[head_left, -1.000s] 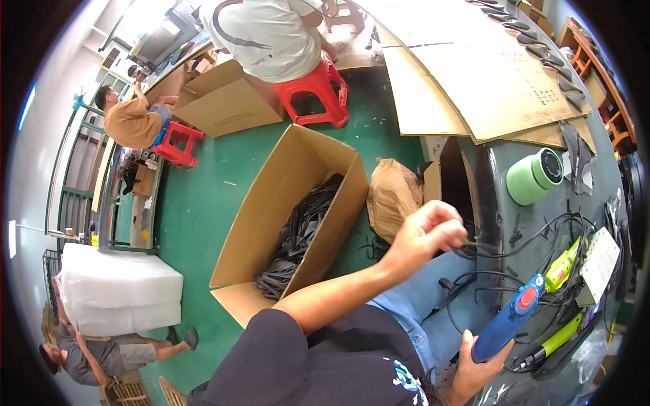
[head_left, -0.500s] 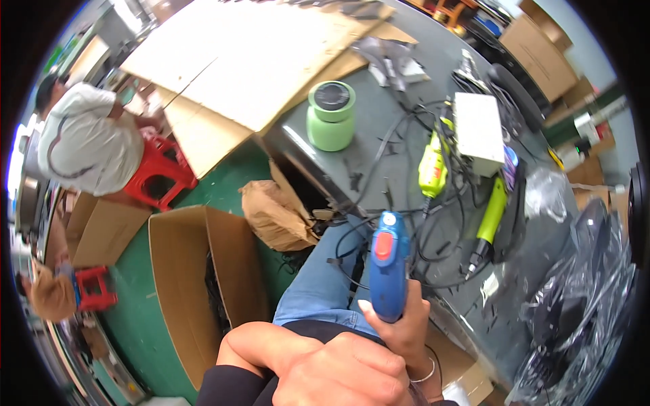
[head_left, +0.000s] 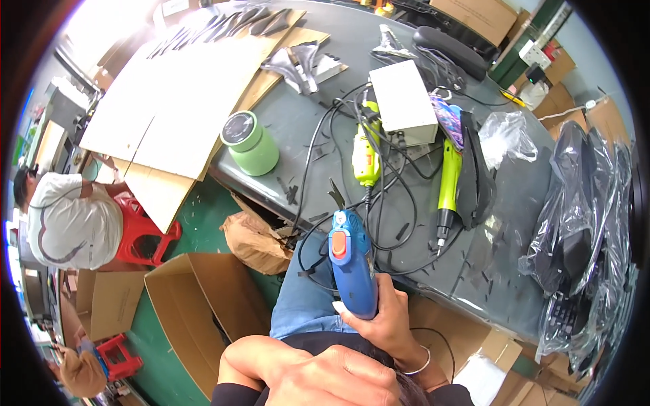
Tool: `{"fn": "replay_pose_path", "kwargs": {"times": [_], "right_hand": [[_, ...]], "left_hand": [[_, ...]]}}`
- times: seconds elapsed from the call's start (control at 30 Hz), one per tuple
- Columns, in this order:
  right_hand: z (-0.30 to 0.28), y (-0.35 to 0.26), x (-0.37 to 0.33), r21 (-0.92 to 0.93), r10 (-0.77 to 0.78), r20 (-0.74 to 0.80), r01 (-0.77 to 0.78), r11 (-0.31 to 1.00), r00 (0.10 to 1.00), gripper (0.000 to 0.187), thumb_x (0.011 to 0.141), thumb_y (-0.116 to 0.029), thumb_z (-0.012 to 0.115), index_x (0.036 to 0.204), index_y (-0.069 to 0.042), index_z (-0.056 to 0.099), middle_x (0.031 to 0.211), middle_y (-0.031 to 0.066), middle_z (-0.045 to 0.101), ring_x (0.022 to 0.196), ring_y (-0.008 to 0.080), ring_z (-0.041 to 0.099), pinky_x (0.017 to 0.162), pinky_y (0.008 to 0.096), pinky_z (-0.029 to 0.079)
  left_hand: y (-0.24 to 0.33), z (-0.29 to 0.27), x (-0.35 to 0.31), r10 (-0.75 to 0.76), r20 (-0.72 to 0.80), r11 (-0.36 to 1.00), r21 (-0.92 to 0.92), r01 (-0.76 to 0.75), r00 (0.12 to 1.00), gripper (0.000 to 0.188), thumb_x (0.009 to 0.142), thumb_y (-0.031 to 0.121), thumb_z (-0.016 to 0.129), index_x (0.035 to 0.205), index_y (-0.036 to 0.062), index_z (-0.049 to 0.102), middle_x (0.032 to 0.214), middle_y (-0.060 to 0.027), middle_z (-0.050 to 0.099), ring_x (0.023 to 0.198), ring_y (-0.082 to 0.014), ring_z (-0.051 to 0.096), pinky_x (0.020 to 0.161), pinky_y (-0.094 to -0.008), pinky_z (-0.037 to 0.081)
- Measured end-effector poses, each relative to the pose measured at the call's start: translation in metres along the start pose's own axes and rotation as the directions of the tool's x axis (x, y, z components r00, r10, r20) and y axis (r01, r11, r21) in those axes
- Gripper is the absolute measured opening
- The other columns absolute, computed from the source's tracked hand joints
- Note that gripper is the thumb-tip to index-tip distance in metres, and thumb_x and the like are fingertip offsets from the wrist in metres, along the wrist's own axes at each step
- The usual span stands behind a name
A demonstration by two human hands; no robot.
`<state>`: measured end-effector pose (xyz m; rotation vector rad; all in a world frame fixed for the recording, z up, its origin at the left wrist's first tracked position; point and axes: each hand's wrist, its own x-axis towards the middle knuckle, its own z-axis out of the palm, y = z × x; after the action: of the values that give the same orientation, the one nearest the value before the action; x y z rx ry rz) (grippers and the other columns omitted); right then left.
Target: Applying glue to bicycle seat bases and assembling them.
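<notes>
Gripping a blue power tool (head_left: 353, 277) at the centre of the frame, a worker's right hand (head_left: 386, 318) wraps its fingers around the lower body, just below an orange button, with the dark forked tip (head_left: 335, 194) pointing up the frame toward the bench (head_left: 352, 61). The tool shows above the lap, over a denim-clad leg (head_left: 301, 298). At the lower edge, the left hand (head_left: 332, 375) looms close to the camera, fingers bent; whether they hold anything cannot be told.

Sound handling, by the look of it, calls for a firm palm grip low on the body, the thumb off the orange button until the tip is lined up, and the left hand well away from the fork. The black cables (head_left: 370, 197) looping just beyond the tip deserve a sweep aside, lest one catch.

Markings are sparse. The blue tool's head bears a small pale mark, and the yellow-green handpiece (head_left: 365, 159) at upper centre carries small lettering on its body, too fine to read surely. Faint print shows on a cardboard box (head_left: 108, 308) at lower left. The green jar (head_left: 254, 149), left of centre, has a dark round top with pale markings, likewise indistinct.
</notes>
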<state>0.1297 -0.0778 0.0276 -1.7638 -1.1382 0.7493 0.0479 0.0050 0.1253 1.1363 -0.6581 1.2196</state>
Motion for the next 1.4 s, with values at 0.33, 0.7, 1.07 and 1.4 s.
{"fn": "replay_pose_path", "kwargs": {"times": [0.33,0.7,1.07,1.4], "right_hand": [[-0.031,0.018,-0.001,0.146,0.048,-0.320,-0.001,0.989,0.946,0.047,0.067,-0.020,0.081,0.094,0.002,0.049,0.070,0.0139,0.064,0.061,0.0236,0.066,0.058,0.0313,0.051],[-0.046,0.038,-0.020,0.321,0.268,-0.549,-0.097,0.942,0.792,0.049,0.069,-0.030,0.080,0.093,0.000,0.051,0.071,0.0134,0.063,0.063,0.0208,0.064,0.060,0.0344,0.050],[-0.056,0.040,-0.019,0.305,0.219,-0.617,-0.026,0.952,0.756,0.046,0.071,-0.028,0.079,0.090,0.000,0.048,0.069,0.0118,0.062,0.059,0.0190,0.062,0.057,0.0323,0.049],[-0.061,0.030,0.005,0.409,0.188,-0.672,0.147,0.901,0.716,0.047,0.072,-0.025,0.079,0.098,0.000,0.048,0.079,0.0090,0.064,0.068,0.0124,0.061,0.065,0.0273,0.050]], "left_hand": [[-0.061,-0.033,-0.002,-0.517,-0.434,0.778,0.121,0.616,0.738,0.009,0.090,0.006,0.050,0.097,0.0004,0.050,0.086,-0.0097,0.056,0.071,-0.0157,0.057,0.064,-0.0288,0.047],[-0.237,-0.057,-0.036,-0.803,-0.532,-0.075,0.540,0.838,0.270,0.047,0.081,0.039,0.066,0.103,0.0001,0.054,0.078,-0.0103,0.063,0.067,-0.0161,0.060,0.061,-0.0304,0.048],[-0.222,-0.053,-0.014,-0.867,-0.405,0.116,0.404,0.908,0.291,0.026,0.084,0.023,0.063,0.090,-0.0021,0.059,0.071,-0.0022,0.056,0.061,-0.0094,0.053,0.054,-0.0235,0.044],[-0.103,-0.036,-0.051,-0.797,-0.556,0.432,-0.253,0.865,0.235,0.033,0.084,0.006,0.058,0.115,0.0003,0.048,0.100,-0.0080,0.062,0.085,-0.0179,0.062,0.070,-0.0286,0.052]]}}
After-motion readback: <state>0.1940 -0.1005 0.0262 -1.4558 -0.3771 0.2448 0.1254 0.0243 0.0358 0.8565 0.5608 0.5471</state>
